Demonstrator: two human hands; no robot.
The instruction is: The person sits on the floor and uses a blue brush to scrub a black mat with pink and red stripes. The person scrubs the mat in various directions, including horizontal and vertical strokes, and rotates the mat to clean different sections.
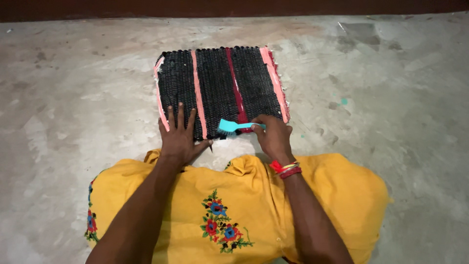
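Apparently early on: the right hand [274,137] grips a teal brush [233,126] at the mat's [220,88] near edge, beside the flat, open left hand [179,137]; everything beyond them looks unbrushed.

Stained grey concrete floor [400,98]; yellow flower-embroidered garment [220,215]; perhaps a dark wall [234,7].

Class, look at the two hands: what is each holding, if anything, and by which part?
The right hand grips a turquoise brush by its handle end. The left hand holds nothing; it presses flat on the woven mat.
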